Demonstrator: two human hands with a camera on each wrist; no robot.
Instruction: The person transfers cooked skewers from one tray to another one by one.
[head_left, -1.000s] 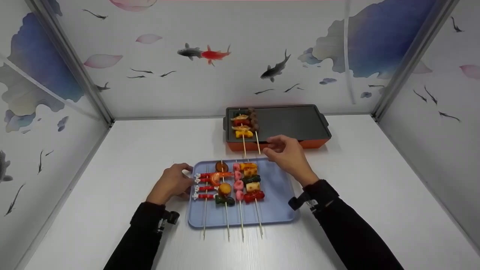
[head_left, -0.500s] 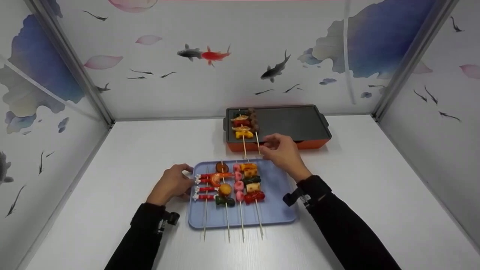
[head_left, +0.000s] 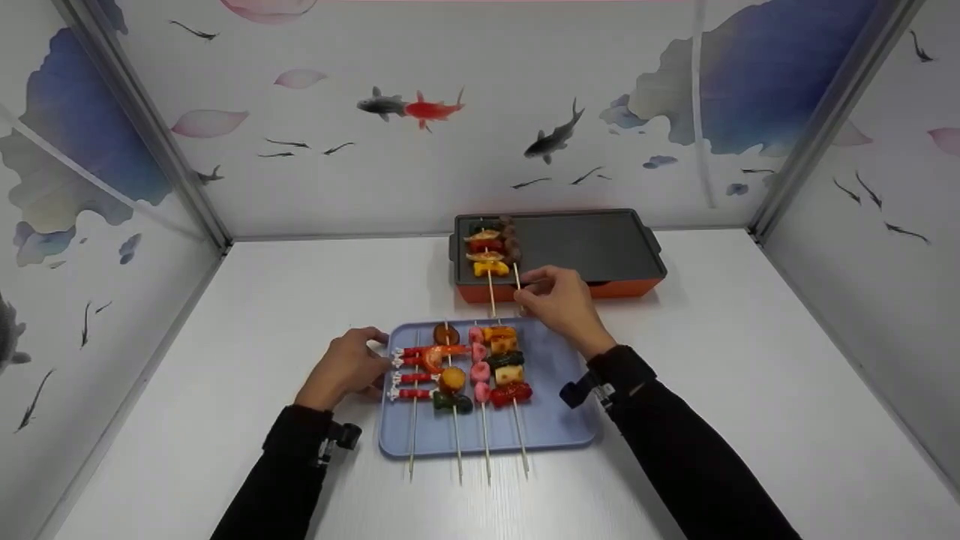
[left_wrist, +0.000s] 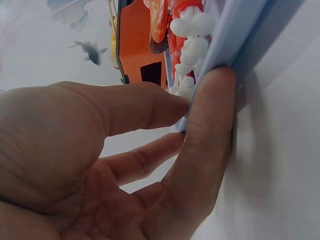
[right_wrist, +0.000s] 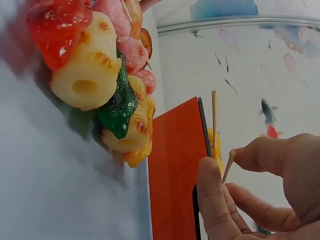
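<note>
My left hand (head_left: 350, 369) pinches the left rim of the light blue tray (head_left: 559, 427), thumb on the inner side and a finger (left_wrist: 207, 130) outside and under it. Several skewers lie on the tray: red and white crab-like pieces (head_left: 412, 378), one with a green piece and yellow ball (head_left: 451, 380), a pink skewer (head_left: 480, 371), and a mixed vegetable skewer (head_left: 508, 375). My right hand (head_left: 559, 300) holds the bare stick end of a brown meat skewer (head_left: 511, 244) between thumb and fingers; the stick (right_wrist: 229, 166) shows there in the right wrist view. That skewer lies on the grill.
An orange grill with a black plate (head_left: 581, 244) stands at the back against the wall. Left of the brown skewer lies a yellow and red vegetable skewer (head_left: 486, 247), its stick overhanging the front. White table (head_left: 300, 285) and printed walls surround it all.
My right hand has moved a little left, from beside the brown skewer's stick onto its end, and its fingers have closed there. The left hand stays at the tray rim.
</note>
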